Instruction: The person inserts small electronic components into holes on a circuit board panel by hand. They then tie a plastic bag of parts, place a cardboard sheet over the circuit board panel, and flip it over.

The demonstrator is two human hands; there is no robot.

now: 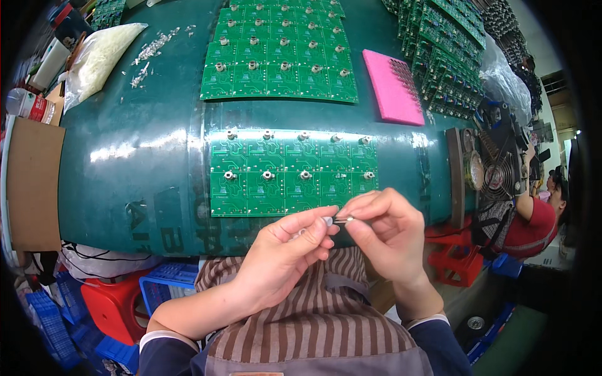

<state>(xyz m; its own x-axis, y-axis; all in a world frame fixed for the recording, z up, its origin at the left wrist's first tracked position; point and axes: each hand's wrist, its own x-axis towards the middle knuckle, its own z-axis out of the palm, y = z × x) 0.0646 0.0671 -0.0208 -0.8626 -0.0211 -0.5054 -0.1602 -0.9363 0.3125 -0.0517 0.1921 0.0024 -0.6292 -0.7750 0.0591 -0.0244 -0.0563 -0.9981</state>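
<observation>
Both hands meet at the near edge of the dark green table (125, 175), just in front of the person's striped apron (313, 326). The left hand (282, 260) is curled nearly closed, thumb and forefinger pinched together on a small pale part (327, 220) (too small to tell what kind), the remaining fingers folded loosely beneath. The right hand (385, 235) is likewise closed in a pinch, fingertips clamped on a small metal component (343, 219) whose shiny end points toward the left hand's part; the two pieces sit touching or almost touching, which cannot be told. Just beyond the fingertips lies a green circuit board panel (291, 172), flat on the table, with small silver fittings standing in two rows on it. A second, larger panel (279, 53) lies farther back, a pink foam pad (392, 88) to its right. A clear bag of white parts (100, 59) sits at far left.
</observation>
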